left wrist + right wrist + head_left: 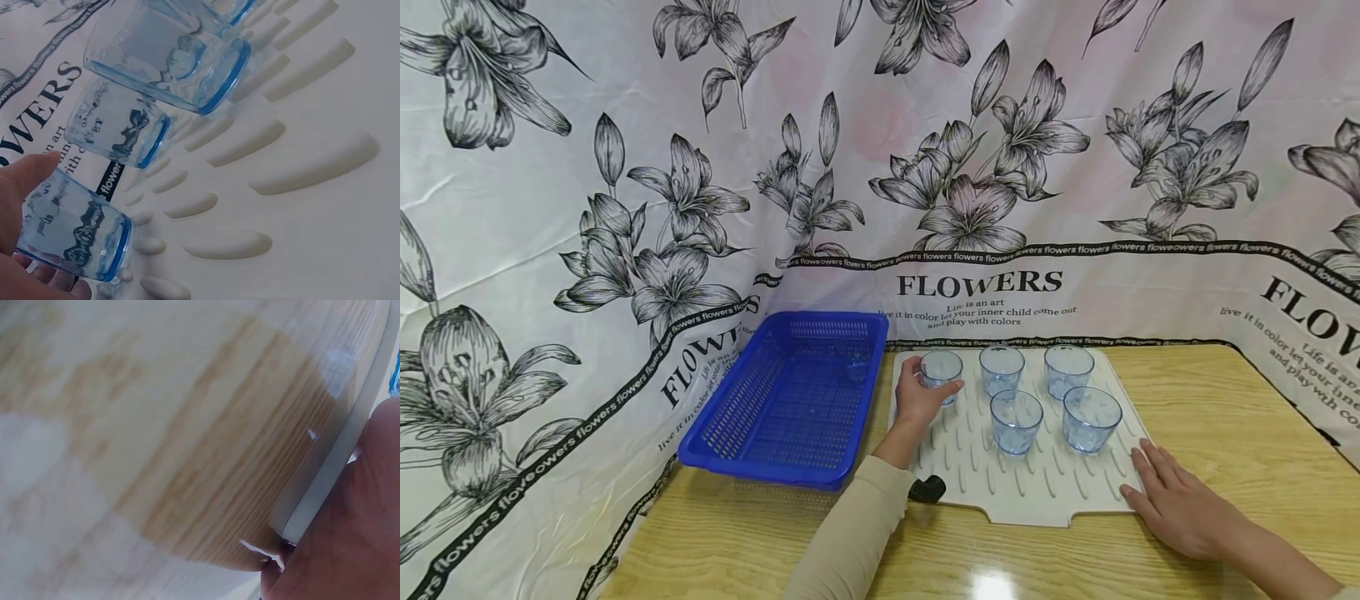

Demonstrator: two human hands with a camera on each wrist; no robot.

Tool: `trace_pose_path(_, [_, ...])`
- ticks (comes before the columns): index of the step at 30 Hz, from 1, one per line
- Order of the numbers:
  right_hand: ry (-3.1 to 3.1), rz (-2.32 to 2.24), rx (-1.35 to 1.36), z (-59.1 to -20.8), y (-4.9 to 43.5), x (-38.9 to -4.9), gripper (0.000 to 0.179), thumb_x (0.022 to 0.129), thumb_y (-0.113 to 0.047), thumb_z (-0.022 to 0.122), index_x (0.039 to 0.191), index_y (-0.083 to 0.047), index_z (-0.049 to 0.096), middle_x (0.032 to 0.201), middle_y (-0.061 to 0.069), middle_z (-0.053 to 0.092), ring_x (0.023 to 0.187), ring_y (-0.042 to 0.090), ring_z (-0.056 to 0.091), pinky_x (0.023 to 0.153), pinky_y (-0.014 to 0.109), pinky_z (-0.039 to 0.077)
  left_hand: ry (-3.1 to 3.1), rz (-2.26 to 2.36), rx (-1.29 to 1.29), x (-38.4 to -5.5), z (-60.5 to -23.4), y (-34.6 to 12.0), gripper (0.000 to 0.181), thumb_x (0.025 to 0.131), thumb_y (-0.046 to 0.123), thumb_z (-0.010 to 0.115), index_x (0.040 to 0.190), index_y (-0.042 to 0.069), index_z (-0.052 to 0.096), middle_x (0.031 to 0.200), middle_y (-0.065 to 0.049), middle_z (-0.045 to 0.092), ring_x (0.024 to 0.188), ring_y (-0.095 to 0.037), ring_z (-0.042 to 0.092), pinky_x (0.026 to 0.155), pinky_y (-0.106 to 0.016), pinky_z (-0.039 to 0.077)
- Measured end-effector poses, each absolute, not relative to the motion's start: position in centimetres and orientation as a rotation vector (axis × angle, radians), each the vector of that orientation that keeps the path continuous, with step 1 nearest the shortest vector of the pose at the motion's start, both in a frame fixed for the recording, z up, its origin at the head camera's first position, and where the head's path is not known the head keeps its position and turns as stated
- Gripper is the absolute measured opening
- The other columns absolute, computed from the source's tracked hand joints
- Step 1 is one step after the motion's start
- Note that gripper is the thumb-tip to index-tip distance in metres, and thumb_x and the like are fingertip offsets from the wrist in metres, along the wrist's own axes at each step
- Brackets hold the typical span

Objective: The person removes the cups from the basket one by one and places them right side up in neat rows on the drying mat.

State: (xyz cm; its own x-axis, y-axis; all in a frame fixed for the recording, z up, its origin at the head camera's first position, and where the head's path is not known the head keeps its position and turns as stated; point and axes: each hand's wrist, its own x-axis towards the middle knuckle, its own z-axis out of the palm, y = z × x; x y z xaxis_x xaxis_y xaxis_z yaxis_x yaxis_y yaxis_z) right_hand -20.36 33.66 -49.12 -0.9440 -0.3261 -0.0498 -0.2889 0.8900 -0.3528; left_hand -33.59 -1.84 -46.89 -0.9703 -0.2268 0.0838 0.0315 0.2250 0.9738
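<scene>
My left hand [921, 396] holds a clear blue-tinted glass [942, 367] at the far left corner of a white ridged drying tray [955, 475]. In the left wrist view, the thumb and fingers lie on either side of this glass [75, 231], whose base is at the tray's ridges. Several matching glasses stand upright on the tray, among them a back middle glass [1002, 372] and a front right glass [1090, 421]. My right hand [1183, 504] rests at the tray's right edge with its fingers extended. The right wrist view shows that hand against the tray's pale rim [325, 475].
A blue perforated plastic basket [700, 454] stands left of the tray, with a faint glass-like shape [857, 367] at its far right. A small black object [927, 489] sits by the tray's front left corner. Flower-printed cloth [985, 208] hangs behind the wooden table [940, 558].
</scene>
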Motion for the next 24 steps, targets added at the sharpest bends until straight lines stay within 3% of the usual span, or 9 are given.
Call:
trace_pose_path(11, [2.957,-0.501,-0.488,-49.2,33.7,-20.5,0.074,0.11,-0.039,0.043,0.148,0.023,0.029,0.157,0.045,0.017,0.143,0.063,0.016,0.111,0.074,0.021,-2.335,-1.81,0.174,-33.4,-46.5,-2.0,0.092,0.077,0.021,0.092,0.152,0.008,0.04,0.148,-0.017,0.047,0.137,-0.038,0.048,0.108,-0.047,0.047])
trace_pose_path(21, [2.958,-0.534,-0.491,-49.5,33.7,-20.4,0.073,0.111,-0.038,0.042,0.148,0.023,0.028,0.157,0.045,0.016,0.143,0.064,0.015,0.116,0.072,0.011,-2.388,-1.664,0.167,-32.7,-45.3,-2.3,0.095,0.075,0.027,0.093,0.153,0.014,0.04,0.149,-0.01,0.047,0.137,-0.032,0.047,0.109,-0.048,0.045])
trace_pose_path(24, [2.961,-0.522,-0.492,-49.4,33.7,-20.4,0.073,0.111,-0.038,0.042,0.147,0.023,0.028,0.157,0.045,0.016,0.143,0.064,0.015,0.114,0.073,0.015,-2.392,-1.646,0.146,-32.4,-44.9,-2.4,0.094,0.077,0.026,0.092,0.153,0.013,0.039,0.15,-0.009,0.046,0.139,-0.032,0.044,0.111,-0.049,0.043])
